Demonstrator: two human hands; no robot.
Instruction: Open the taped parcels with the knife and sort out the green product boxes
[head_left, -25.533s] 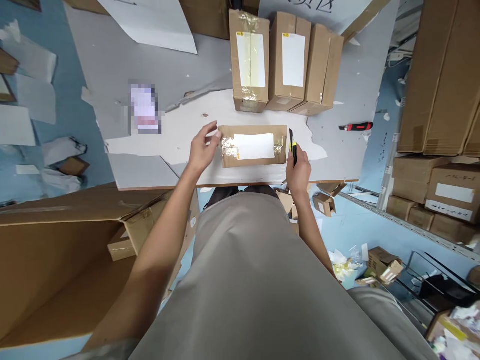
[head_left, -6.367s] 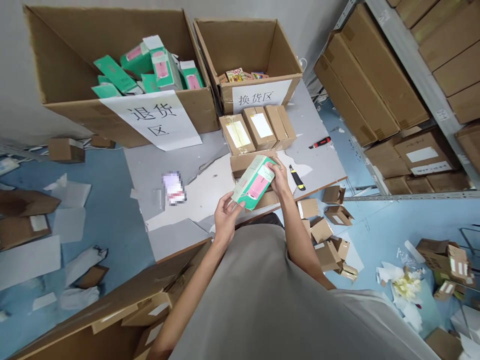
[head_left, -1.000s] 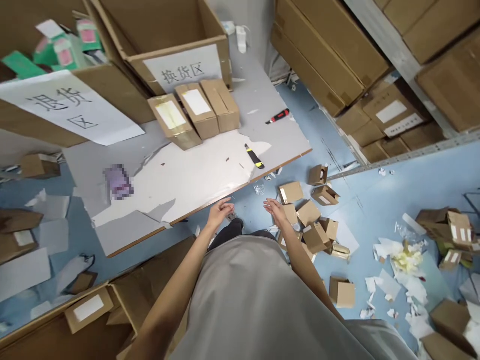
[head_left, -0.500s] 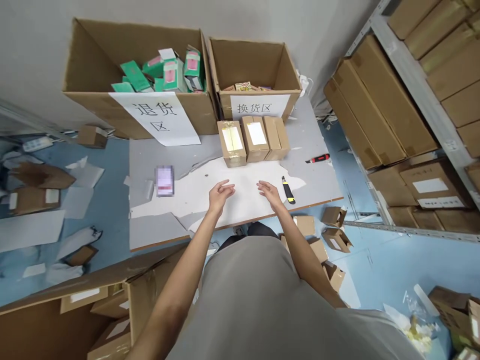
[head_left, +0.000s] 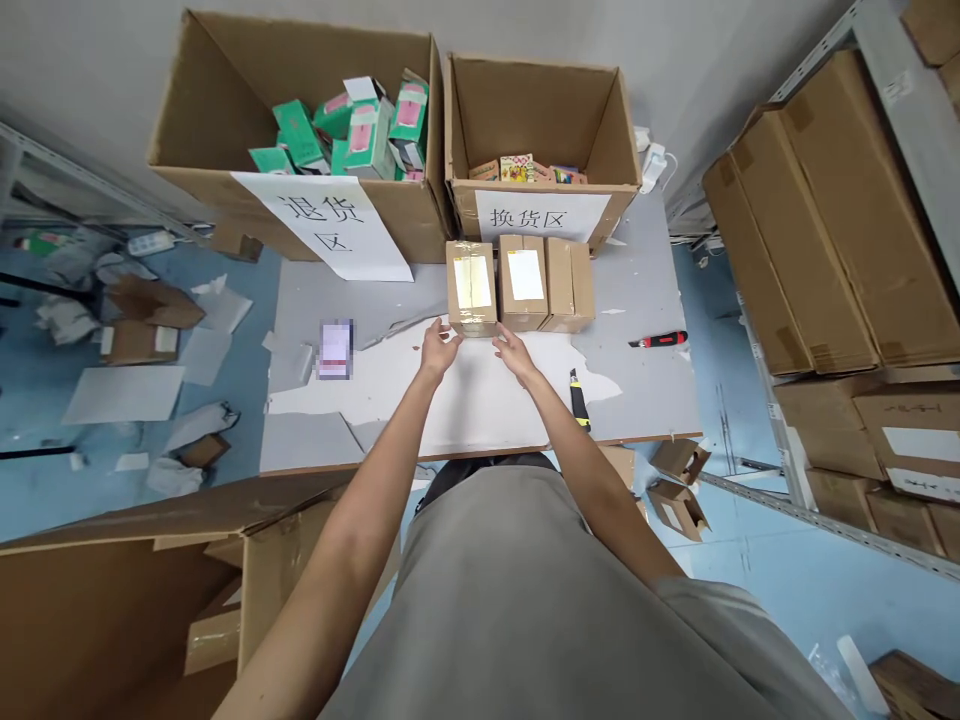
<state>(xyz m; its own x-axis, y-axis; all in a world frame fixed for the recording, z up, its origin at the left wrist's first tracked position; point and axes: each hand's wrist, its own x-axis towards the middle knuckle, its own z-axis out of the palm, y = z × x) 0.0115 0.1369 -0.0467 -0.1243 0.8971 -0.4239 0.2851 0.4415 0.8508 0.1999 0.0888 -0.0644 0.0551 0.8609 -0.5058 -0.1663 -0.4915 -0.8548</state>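
Observation:
A taped cardboard box (head_left: 472, 318) with a yellowish-white label stands at the left end of a row on the table. My left hand (head_left: 440, 350) is at its lower left front corner, thumb and fingers apart. At the lower right front corner is my right hand (head_left: 514, 353), its fingers stretched out; whether the fingertips press on the cardboard I cannot tell. Beside this box stand a second labelled box (head_left: 525, 285) and a third box without a visible label (head_left: 568, 280). A black and yellow utility knife (head_left: 578, 400) lies right of my right hand.
Behind the row stand a large carton (head_left: 300, 215) with green boxes inside and a smaller carton (head_left: 540, 110) with colourful packs. A red and black utility knife (head_left: 660, 340) and a blurred phone-like thing (head_left: 336, 350) lie on the table (head_left: 637, 300). Shelving with boxes (head_left: 847, 230) rises at right.
Both hands have moved forward from above the white sheet to the front corners of the left box. The camera view has shifted a little.

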